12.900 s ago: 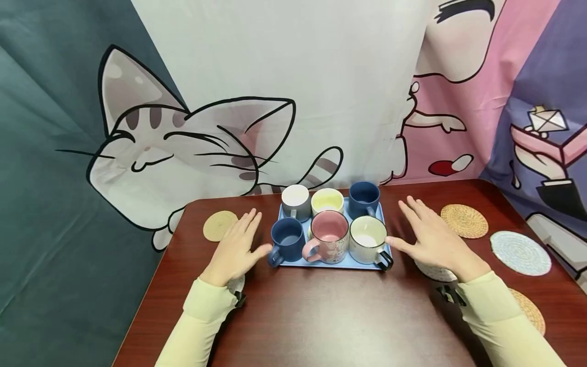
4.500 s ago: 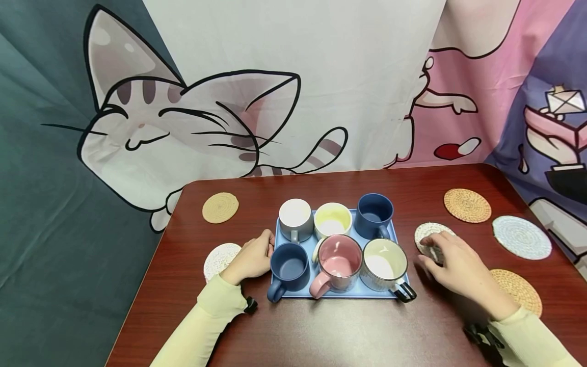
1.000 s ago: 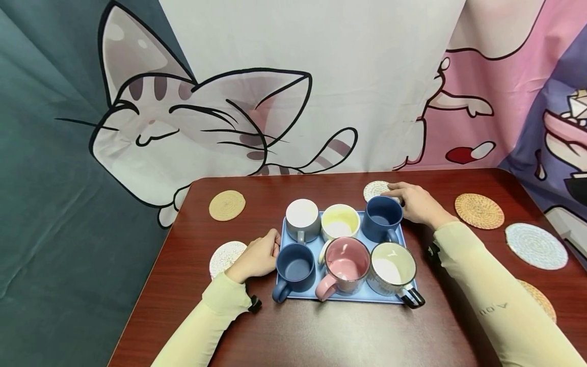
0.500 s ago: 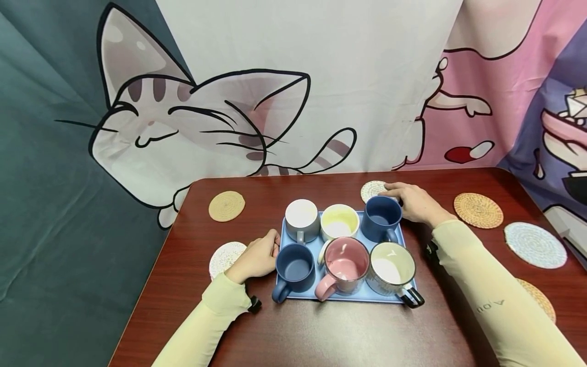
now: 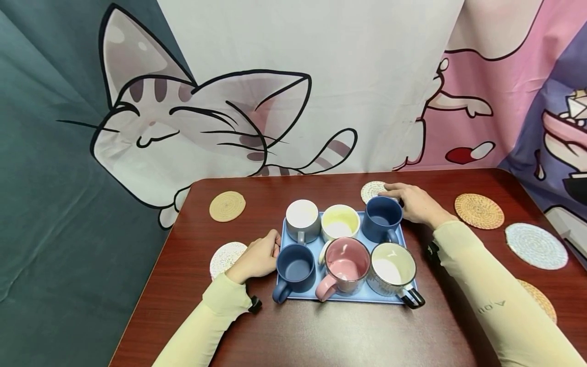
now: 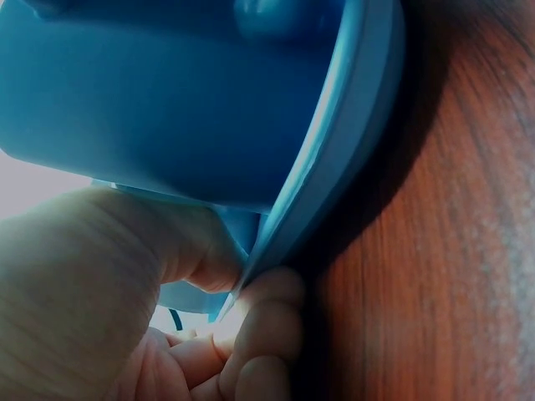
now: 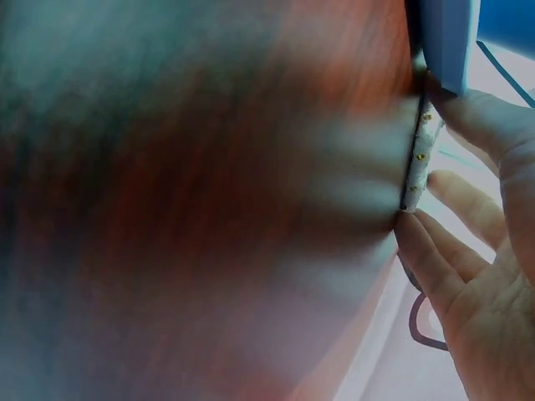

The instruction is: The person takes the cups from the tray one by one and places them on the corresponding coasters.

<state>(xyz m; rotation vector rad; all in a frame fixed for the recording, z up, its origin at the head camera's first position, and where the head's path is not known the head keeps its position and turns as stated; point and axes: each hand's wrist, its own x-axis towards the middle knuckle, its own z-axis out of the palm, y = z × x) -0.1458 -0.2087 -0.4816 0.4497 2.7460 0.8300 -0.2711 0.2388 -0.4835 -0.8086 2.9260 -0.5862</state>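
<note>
A light blue tray [image 5: 316,248] on the table carries several mugs. They include a pink mug [image 5: 347,262], a white mug with a black handle [image 5: 392,265] and a dark blue mug [image 5: 382,219]. My left hand [image 5: 257,257] pinches the tray's left rim beside another dark blue mug [image 5: 295,267]; in the left wrist view its thumb lies inside the rim, its fingers outside. Behind the tray, my right hand [image 5: 412,202] touches a white speckled coaster [image 5: 372,190]. In the right wrist view its fairly straight fingers meet the coaster's edge [image 7: 420,159], thumb by the tray corner.
Left of the tray lie a tan coaster [image 5: 227,206] and a speckled white coaster [image 5: 227,259]. To the right are a woven tan coaster [image 5: 479,210], a pale blue coaster [image 5: 536,245] and another tan coaster [image 5: 538,300], partly behind the sleeve. A printed cloth [image 5: 293,30] hangs behind the table.
The tray sits nearer the person than at first, and my left hand has come to grip its rim. My right hand and the speckled coaster have moved from the tray's right side to behind it.
</note>
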